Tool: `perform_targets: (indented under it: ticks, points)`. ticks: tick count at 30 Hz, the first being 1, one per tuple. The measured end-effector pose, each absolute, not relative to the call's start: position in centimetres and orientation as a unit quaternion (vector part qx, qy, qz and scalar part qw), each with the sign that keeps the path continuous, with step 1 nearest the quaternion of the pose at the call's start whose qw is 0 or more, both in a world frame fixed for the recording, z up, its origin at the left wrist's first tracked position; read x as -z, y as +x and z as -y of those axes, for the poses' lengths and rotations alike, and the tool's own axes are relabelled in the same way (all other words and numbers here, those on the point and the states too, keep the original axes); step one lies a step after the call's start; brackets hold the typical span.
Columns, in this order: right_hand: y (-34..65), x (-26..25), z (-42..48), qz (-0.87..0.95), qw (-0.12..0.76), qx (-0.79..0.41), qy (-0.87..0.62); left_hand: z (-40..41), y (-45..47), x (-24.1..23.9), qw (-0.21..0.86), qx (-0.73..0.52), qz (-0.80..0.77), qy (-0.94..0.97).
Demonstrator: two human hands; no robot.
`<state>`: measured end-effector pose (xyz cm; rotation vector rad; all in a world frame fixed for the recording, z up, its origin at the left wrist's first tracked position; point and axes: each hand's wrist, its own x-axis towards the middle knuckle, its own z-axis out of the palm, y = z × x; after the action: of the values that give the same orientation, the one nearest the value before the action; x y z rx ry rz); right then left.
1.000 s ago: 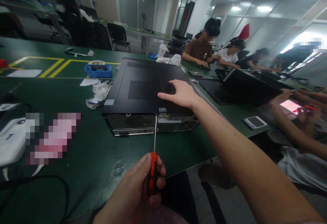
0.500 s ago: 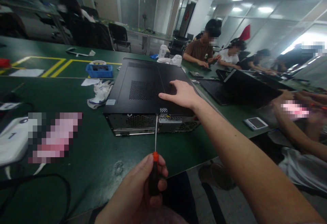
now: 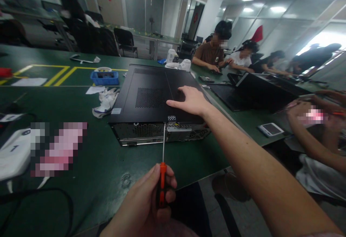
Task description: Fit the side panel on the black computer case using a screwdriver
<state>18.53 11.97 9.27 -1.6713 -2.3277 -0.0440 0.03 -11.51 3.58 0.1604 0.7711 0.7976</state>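
Observation:
A black computer case (image 3: pixel 151 82) lies flat on the green table, its rear panel facing me. My left hand (image 3: pixel 154 197) is wrapped round the red and black handle of a screwdriver (image 3: pixel 162 179). The shaft points away from me, and its tip meets the case's rear edge just left of a small patterned sticker (image 3: pixel 171 118). Whether a screw sits under the tip is too small to make out. My right hand (image 3: pixel 190 100) rests on the top cover, fingers spread and thumb stretched to the left.
Left of the case are white gloves (image 3: pixel 105 103) and a blue bin (image 3: pixel 105 78). A white device marked 1 (image 3: pixel 13 152) and a dark cable (image 3: pixel 54 190) lie at the near left. On the right, a co-worker's arm (image 3: pixel 310 136) reaches in beside a white-framed gadget (image 3: pixel 270 129).
The screwdriver handle has turned in my left hand, so its red strip now faces up. My right hand keeps its place on the case. The view has shifted slightly.

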Motion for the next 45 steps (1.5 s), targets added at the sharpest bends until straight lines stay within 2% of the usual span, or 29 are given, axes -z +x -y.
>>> perform_targets:
  ticks: [45]
  points:
    - [18.52, -9.47, -11.76, 0.805, 0.132, 0.014, -0.578, 11.71, -0.17, -3.57, 0.865, -0.373, -0.325, 0.087]
